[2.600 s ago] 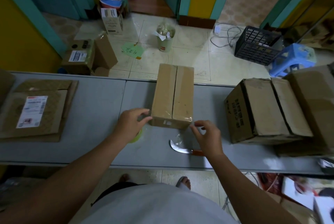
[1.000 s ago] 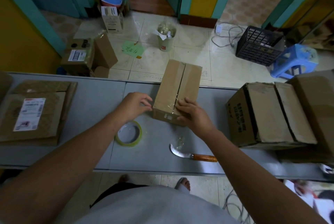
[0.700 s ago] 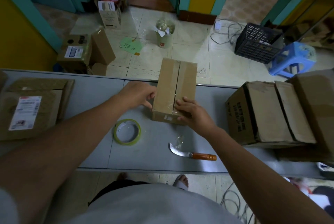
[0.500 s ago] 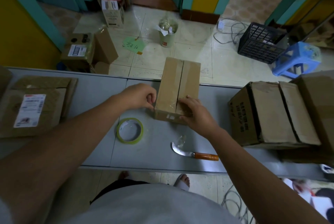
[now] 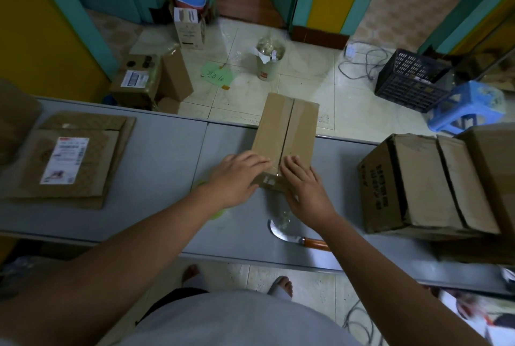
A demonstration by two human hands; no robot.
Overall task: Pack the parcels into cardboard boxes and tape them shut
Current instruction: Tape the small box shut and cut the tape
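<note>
Our box (image 5: 287,133) lies on the grey table (image 5: 156,150), near its middle, with its long side running away from us. Its flaps are closed, and a glossy strip of clear tape shows along the seam.

Our left hand (image 5: 237,178) lies flat on the near left corner of the top, fingers straight and pointing toward the seam. Our right hand (image 5: 303,186) lies flat just right of the seam, fingers stretched out over the top and palm over the near end. Neither hand curls round anything. Both are spread and rest on the cardboard, their fingertips almost meeting at the seam.

Only a green sliver of the tape roll (image 5: 218,213) shows under our left wrist. The knife (image 5: 295,235) lies near the table's front edge, below our right hand, and our forearm crosses its orange handle.

A big box (image 5: 418,184) stands to the right, apart from ours. Flat cardboard (image 5: 69,158) with a white label lies to the left. On the floor beyond are a black crate (image 5: 409,80) and a blue stool (image 5: 468,105).
</note>
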